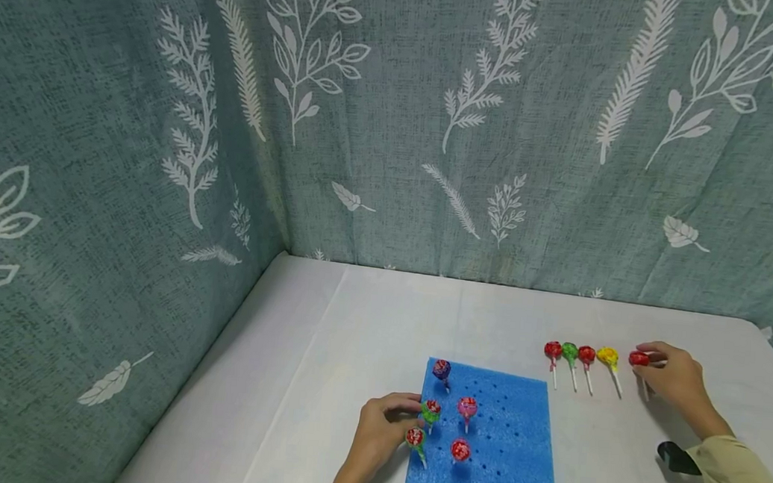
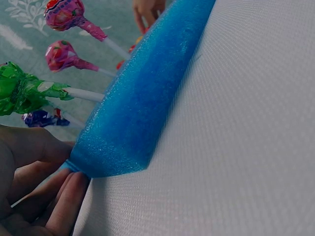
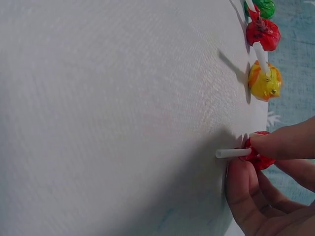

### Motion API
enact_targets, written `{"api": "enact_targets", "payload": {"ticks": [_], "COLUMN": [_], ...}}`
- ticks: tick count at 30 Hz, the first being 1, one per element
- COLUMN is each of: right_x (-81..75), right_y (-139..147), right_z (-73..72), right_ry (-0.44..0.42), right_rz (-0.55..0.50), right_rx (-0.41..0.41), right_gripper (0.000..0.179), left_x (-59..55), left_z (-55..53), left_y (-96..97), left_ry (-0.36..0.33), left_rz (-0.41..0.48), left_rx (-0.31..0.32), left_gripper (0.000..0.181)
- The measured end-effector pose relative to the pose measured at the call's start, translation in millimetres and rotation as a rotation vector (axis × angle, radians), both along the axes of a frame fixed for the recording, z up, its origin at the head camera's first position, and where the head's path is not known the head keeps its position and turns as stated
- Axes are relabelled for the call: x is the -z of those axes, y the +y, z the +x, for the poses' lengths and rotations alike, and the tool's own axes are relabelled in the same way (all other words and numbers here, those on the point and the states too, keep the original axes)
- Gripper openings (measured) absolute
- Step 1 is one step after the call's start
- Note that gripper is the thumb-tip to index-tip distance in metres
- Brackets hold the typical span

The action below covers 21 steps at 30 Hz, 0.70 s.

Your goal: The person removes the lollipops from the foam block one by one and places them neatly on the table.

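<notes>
While the left hand (image 1: 376,429) pinches the foam board (image 1: 520,445), seemingly to steady it, the right hand (image 1: 677,378) grips a red lollipop (image 1: 637,358), far right, by its head (image 3: 264,163), perhaps keeping its stick (image 3: 231,153) clear.

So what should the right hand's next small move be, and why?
Probably lift the red-wrapped lollipop toward the blue foam board: the right hand pinches its wrapped head, the board shows unfilled holes, and the left hand holds the board's edge.
</notes>
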State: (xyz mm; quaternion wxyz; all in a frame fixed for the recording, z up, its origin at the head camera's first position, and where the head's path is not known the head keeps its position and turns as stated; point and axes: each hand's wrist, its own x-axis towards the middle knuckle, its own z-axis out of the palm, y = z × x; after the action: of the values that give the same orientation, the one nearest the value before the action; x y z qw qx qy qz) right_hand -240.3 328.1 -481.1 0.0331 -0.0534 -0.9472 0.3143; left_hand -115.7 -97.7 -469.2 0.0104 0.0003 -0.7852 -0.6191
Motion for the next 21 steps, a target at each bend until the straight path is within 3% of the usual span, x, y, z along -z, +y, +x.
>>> {"api": "enact_targets", "payload": {"ticks": [8, 15, 21], "right_x": [-2.2, -5.3, -9.5], "right_y": [1.4, 0.3, -1.7], "right_z": [-0.1, 0.8, 1.1], "right_ry": [-0.019, 0.040, 0.040], "right_rz": [-0.019, 0.052, 0.079], "right_rx": [0.004, -0.021, -0.016], "right_gripper": [0.042, 0.039, 0.038], "left_x": [3.1, 5.0, 2.1], "left_z": [-0.6, -0.9, -0.1], "left_y": [0.7, 0.2, 0.8], "left_ry": [-0.001, 0.004, -0.003], "left_rz": [0.013, 0.020, 0.003], "left_rx": [-0.001, -0.003, -0.007], "left_gripper": [0.015, 0.016, 0.016]}}
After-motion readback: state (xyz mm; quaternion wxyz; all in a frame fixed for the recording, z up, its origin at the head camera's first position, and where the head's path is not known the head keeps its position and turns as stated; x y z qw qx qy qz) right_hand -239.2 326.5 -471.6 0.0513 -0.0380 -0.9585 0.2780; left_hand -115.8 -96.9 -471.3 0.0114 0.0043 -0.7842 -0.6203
